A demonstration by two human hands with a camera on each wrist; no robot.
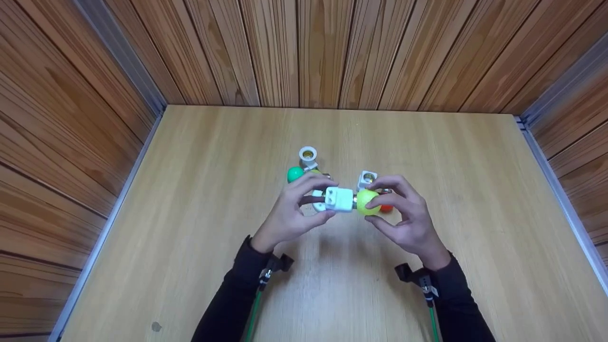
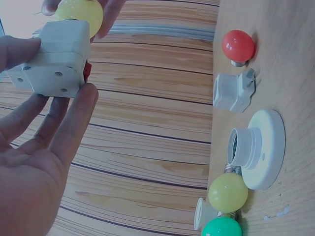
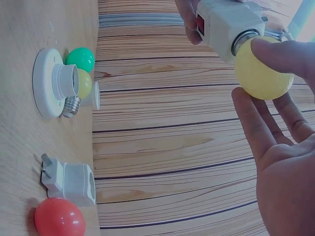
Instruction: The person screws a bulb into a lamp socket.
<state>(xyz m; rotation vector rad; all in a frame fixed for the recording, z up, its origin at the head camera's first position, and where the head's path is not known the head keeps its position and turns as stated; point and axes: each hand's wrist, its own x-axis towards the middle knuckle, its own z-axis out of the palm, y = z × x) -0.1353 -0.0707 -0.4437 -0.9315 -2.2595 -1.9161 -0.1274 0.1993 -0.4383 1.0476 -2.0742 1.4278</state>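
My left hand (image 1: 295,206) grips a white block-shaped lamp socket (image 1: 339,199) between thumb and fingers, above the table. A red part (image 3: 200,24), perhaps a switch, shows on the socket's side in the right wrist view. My right hand (image 1: 411,219) holds a yellow light bulb (image 3: 261,69) by its globe, with the thumb on one side and fingers on the other. The bulb lies sideways, in line with the socket. Its metal screw base sits at the socket's mouth, partly inside it; how deep it goes is hidden.
Behind the hands stand a round-based white lamp holder (image 2: 268,150), a second yellow bulb (image 2: 228,192), a green bulb (image 1: 295,174) and another white holder (image 1: 308,154). Farther right are a white plug-in socket (image 3: 74,182) and a red bulb (image 3: 60,217). Wood-panelled walls (image 1: 323,52) enclose the table.
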